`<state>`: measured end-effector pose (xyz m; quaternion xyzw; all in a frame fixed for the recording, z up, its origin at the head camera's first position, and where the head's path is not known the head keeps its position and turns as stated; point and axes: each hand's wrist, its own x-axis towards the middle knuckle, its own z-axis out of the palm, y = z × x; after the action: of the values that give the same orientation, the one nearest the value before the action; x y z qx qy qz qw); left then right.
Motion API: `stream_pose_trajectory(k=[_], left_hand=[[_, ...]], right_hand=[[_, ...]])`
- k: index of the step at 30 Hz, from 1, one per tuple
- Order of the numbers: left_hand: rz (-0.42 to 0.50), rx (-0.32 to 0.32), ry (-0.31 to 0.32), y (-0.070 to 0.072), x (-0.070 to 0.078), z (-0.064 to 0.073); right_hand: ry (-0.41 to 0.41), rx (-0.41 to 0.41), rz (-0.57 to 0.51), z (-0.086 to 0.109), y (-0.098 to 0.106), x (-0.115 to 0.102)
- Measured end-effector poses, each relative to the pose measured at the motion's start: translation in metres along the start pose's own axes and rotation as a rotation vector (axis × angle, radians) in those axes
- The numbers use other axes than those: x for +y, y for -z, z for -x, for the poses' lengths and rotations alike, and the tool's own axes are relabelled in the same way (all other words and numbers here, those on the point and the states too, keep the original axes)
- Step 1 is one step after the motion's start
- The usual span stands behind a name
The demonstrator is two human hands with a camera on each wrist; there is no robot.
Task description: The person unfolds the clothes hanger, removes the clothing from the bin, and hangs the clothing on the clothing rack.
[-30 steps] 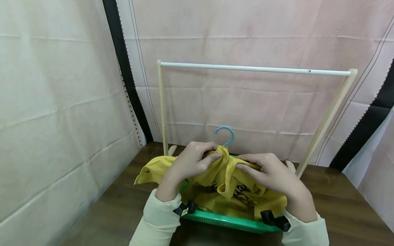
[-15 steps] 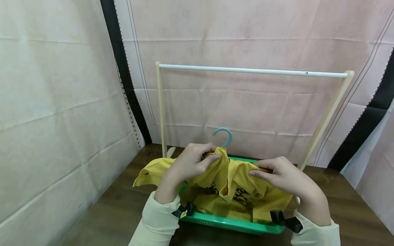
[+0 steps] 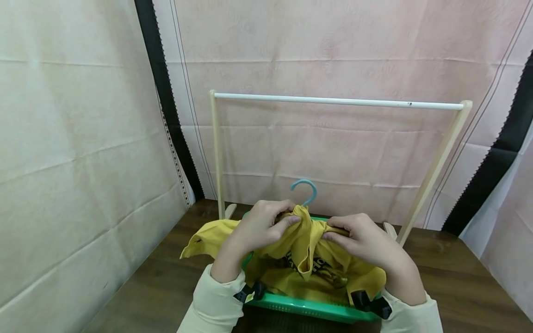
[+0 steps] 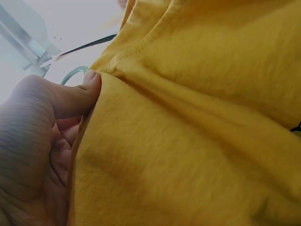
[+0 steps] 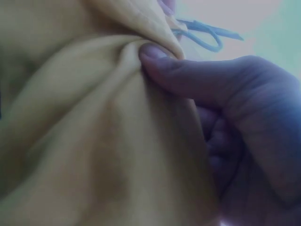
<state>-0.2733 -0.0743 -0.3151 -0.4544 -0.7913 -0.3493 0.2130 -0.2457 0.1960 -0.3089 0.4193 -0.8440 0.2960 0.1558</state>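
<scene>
A yellow T-shirt (image 3: 304, 245) with dark printing lies bunched between my hands, its neckline sagging in the middle. Out of its collar rises the blue hook of a clothes hanger (image 3: 310, 192); the rest of the hanger is hidden by the cloth. My left hand (image 3: 266, 224) pinches the shirt at the shoulder beside the hook, thumb on the near side, as the left wrist view shows with the thumb (image 4: 77, 96) on the fabric edge. On the other shoulder, my right hand (image 3: 360, 238) pinches the cloth, its thumb (image 5: 169, 70) pressing into a fold.
Beneath the shirt stands a green plastic basket (image 3: 316, 309) on the brown wooden table (image 3: 137, 286). Behind it is a garment rack with a white crossbar (image 3: 333, 100) and cream posts (image 3: 435, 171). Pale cloth walls (image 3: 83, 138) enclose the left and back.
My right hand slid outward along the shirt's shoulder, then came back inward toward the collar. My left hand keeps its pinch beside the hook. The head view has tilted slightly up.
</scene>
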Motion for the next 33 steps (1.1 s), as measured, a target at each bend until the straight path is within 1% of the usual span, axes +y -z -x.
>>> stream_pose_trajectory(k=[2,8,11,16,20,25,30,33], left_hand=[[0.014,-0.012,0.011,0.001,0.001,0.001],[0.055,-0.077,0.063,0.008,0.003,0.003],[0.038,-0.088,0.071,0.009,0.001,0.004],[-0.027,-0.097,0.086,0.012,-0.001,0.006],[-0.055,-0.103,0.086,0.014,-0.001,0.006],[-0.073,-0.105,0.075,0.014,-0.001,0.006],[-0.07,-0.091,0.072,0.013,-0.001,0.006],[-0.064,-0.104,0.057,0.011,0.0,0.004]], right_hand=[[0.012,0.01,-0.001,0.0,-0.001,0.001],[0.026,0.019,-0.019,0.001,0.0,0.002],[0.037,0.037,0.003,0.002,0.001,0.002],[0.039,0.077,0.07,0.003,0.004,0.003],[0.022,0.096,0.1,0.005,0.006,0.003],[0.019,0.093,0.058,0.005,0.004,0.003],[0.063,0.124,0.032,0.002,0.0,0.001],[0.1,0.133,0.035,-0.001,-0.002,-0.001]])
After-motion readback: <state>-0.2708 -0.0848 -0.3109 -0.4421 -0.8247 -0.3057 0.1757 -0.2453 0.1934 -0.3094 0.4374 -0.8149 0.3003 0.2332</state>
